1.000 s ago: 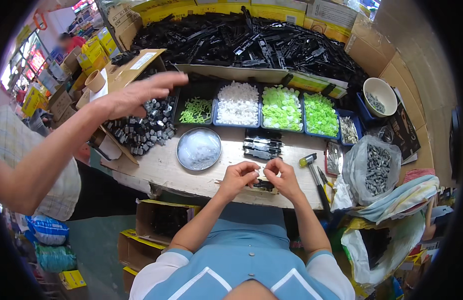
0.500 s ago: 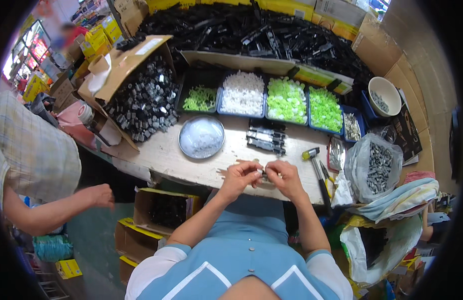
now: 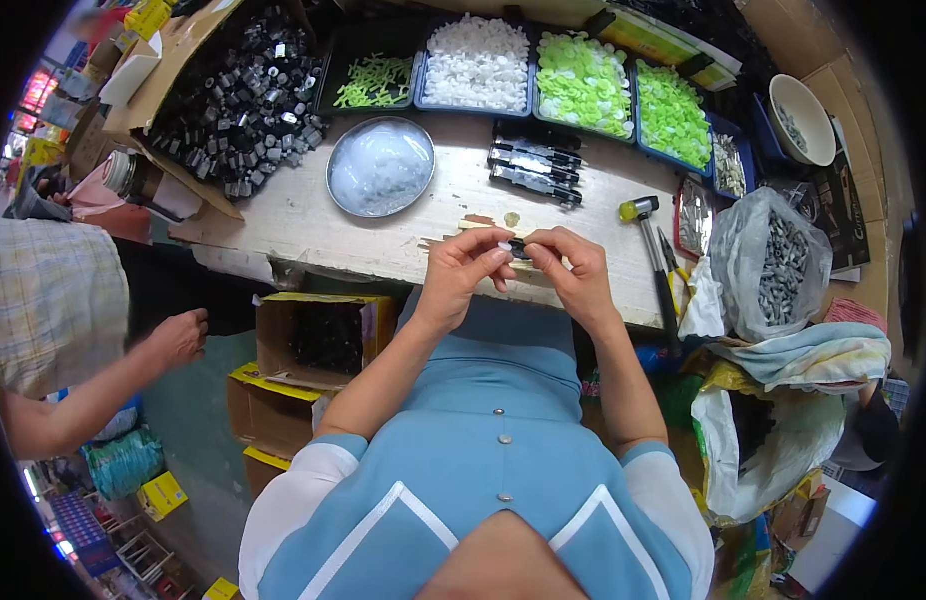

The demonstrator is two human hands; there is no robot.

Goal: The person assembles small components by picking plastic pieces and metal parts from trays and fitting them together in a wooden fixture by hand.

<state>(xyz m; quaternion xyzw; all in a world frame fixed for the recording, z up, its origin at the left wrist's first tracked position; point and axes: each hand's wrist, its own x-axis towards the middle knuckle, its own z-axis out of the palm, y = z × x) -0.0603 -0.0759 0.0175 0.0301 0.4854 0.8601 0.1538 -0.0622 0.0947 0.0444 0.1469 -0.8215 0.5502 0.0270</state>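
Holding: our left hand [image 3: 453, 275] pinches a small white piece [image 3: 504, 246], and our right hand [image 3: 580, 278] grips a small black part [image 3: 520, 249].
Fingers: on both our hands they are narrow, pressed closely together; they hide some portion of these two things, so we cannot tell if the two are joined.
Place of the two things: between our hands, above the counter [image 3: 613, 240], near its front edge.
Counter middle: beyond our hands, several black and silvery parts [image 3: 536, 168] lie side by side; to their left we see a round metal dish [image 3: 379, 213] with whitish content.
Back row: we have green sticks [image 3: 376, 82], white bits [image 3: 477, 65], pale green discs [image 3: 583, 85] and bright green pieces [image 3: 673, 115], each kind in its own tray [image 3: 373, 36].
Right side: a hammer [image 3: 655, 262] with a yellow head lies near the pliers [image 3: 673, 265], and farther right is a clear bag [image 3: 778, 260] of grey parts.
Left side: a co-worker's hand [image 3: 178, 338] is well apart from ours, its fingers curled.
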